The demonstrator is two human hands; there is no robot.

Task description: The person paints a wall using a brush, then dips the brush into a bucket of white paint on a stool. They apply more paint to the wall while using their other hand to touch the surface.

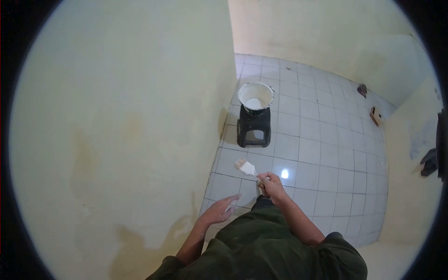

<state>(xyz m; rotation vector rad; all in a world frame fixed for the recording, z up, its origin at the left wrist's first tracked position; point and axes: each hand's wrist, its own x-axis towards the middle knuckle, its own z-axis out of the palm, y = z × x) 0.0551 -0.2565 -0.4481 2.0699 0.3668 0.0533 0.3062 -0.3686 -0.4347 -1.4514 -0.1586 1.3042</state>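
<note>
While one left hand (218,211) wide, one right grip (271,185) around one brush (248,167), one bucket (258,92) beyond.

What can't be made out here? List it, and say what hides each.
- Gripped part of the brush handle, head view: covered by the right hand.
- Stool top under the bucket, head view: covered by the bucket.
- Dark object at right, head view: cut off by the lens's black border.
- Brown bundle near the far wall, head view: too small to identify.
</note>
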